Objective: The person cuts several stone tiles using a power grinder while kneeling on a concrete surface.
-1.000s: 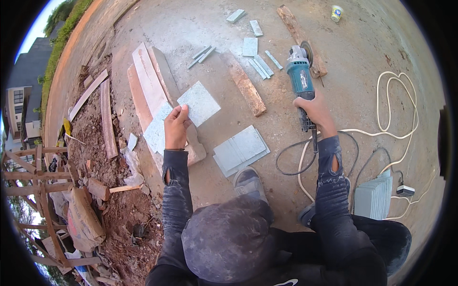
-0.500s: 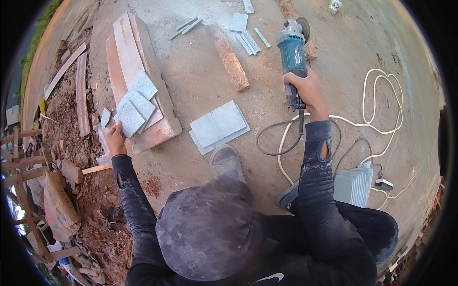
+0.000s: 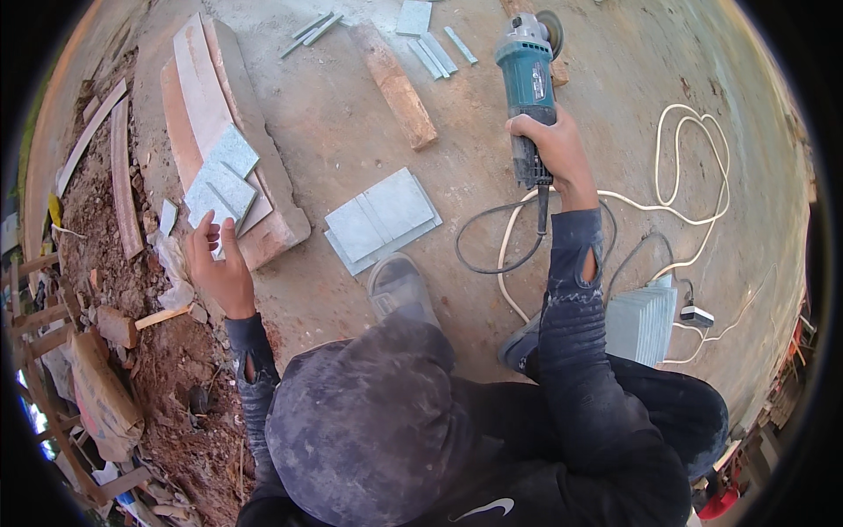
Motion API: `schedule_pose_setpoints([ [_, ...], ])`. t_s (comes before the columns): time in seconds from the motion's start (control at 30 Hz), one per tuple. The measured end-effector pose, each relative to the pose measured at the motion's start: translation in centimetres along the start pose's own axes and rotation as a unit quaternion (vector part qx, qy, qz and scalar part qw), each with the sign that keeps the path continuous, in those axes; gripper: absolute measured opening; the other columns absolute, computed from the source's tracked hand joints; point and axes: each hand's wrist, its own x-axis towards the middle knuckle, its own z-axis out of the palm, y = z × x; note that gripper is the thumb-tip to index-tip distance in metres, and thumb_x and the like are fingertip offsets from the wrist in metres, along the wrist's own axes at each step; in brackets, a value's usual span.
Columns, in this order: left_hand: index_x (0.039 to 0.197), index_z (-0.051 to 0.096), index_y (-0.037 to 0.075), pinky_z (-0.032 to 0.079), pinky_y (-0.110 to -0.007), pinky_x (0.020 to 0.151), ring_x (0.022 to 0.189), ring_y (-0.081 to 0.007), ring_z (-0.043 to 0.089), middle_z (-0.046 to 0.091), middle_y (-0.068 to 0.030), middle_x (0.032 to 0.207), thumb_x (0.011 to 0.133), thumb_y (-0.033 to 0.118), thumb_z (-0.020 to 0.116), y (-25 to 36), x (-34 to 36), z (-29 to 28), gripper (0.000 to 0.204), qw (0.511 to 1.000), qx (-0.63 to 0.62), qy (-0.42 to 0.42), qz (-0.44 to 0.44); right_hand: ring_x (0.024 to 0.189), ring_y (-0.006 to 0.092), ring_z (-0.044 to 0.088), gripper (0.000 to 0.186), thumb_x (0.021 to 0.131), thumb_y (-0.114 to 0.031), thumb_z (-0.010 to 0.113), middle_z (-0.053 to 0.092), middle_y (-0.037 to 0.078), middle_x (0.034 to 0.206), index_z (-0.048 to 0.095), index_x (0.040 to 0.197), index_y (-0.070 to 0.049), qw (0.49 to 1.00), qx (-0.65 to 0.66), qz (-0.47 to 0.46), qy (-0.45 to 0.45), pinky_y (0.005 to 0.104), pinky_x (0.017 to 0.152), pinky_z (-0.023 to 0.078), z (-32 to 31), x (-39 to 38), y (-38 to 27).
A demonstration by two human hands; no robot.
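Observation:
My right hand (image 3: 566,158) is wrapped round the dark body of a teal angle grinder (image 3: 530,83), its disc pointing away from me. On the left, my left hand (image 3: 224,268) has thumb and fingers apart at the near edge of some pale blue-green tiles (image 3: 224,167); whether it touches them is unclear. Those tiles overlap on a pale board (image 3: 202,83) lying over a reddish concrete slab (image 3: 277,184). Between my hands, more cut tiles (image 3: 382,215) lie stacked on the ground in front of my foot.
Right of my knee stands a stack of tiles (image 3: 639,323). A cream cable (image 3: 650,204) loops across the right ground beside a plug connector (image 3: 696,316). Farther off are a wooden block (image 3: 395,83) and tile strips (image 3: 433,54). Rubble and a paper sack (image 3: 104,395) lie left.
My left hand has drawn back toward me from the tiles' edge, and its fingers have spread. The grinder stays in my right hand. The whole view has shifted slightly.

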Motion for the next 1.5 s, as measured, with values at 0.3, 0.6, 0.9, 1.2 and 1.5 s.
schedule_pose_setpoints([
  [0.3,0.145,0.031,-0.002,0.034,-0.048,0.106,0.126,-0.042,0.04,0.039,-0.0245,0.139,0.05,0.029,0.092,5.3,-7.5,11.4,0.118,0.929,0.014,-0.356,0.102,0.057,0.0113,0.056,0.034,0.07,-0.019,0.074,0.06,0.004,0.073,0.06,0.093,0.0,1.0,0.009,0.01,-0.002,0.0272,0.053,0.047,-0.3,0.0,0.4],
  [0.6,0.143,0.034,-0.003,0.038,-0.043,0.106,0.127,-0.0403,0.042,0.043,-0.0228,0.136,0.052,0.025,0.092,4.7,-6.5,10.5,0.112,0.904,0.01,-0.414,0.108,0.06,0.012,0.056,0.036,0.069,-0.021,0.074,0.061,0.005,0.075,0.061,0.093,0.001,1.0,0.025,0.016,0.007,0.0276,0.055,0.046,-1.0,-0.3,0.6],
  [0.9,0.142,0.038,0.0,0.043,-0.044,0.101,0.121,-0.0395,0.048,0.047,-0.0222,0.132,0.058,0.023,0.086,8.5,-3.1,9.9,0.099,0.914,-0.068,-0.362,0.172,0.058,0.011,0.054,0.036,0.07,-0.02,0.073,0.059,0.004,0.075,0.06,0.096,0.001,0.998,0.052,-0.011,0.028,0.026,0.053,0.046,-2.2,-0.6,0.2],
  [1.2,0.142,0.038,-0.002,0.042,-0.043,0.103,0.122,-0.0396,0.049,0.047,-0.023,0.133,0.058,0.024,0.087,10.7,6.8,20.2,0.101,0.918,-0.043,-0.345,0.189,0.059,0.0113,0.054,0.035,0.069,-0.019,0.073,0.059,0.003,0.076,0.06,0.095,0.0,0.998,0.039,-0.024,0.039,0.0264,0.056,0.045,-2.6,-1.2,-0.2],
  [1.5,0.143,0.032,-0.004,0.045,-0.042,0.101,0.122,-0.0349,0.052,0.052,-0.0211,0.133,0.065,0.029,0.089,8.4,5.9,22.9,0.102,0.965,-0.099,-0.218,0.106,0.067,0.0134,0.059,0.036,0.068,-0.019,0.074,0.063,0.005,0.081,0.062,0.095,0.0,0.998,0.047,-0.011,0.026,0.0285,0.062,0.048,-2.0,-0.8,1.0],
])
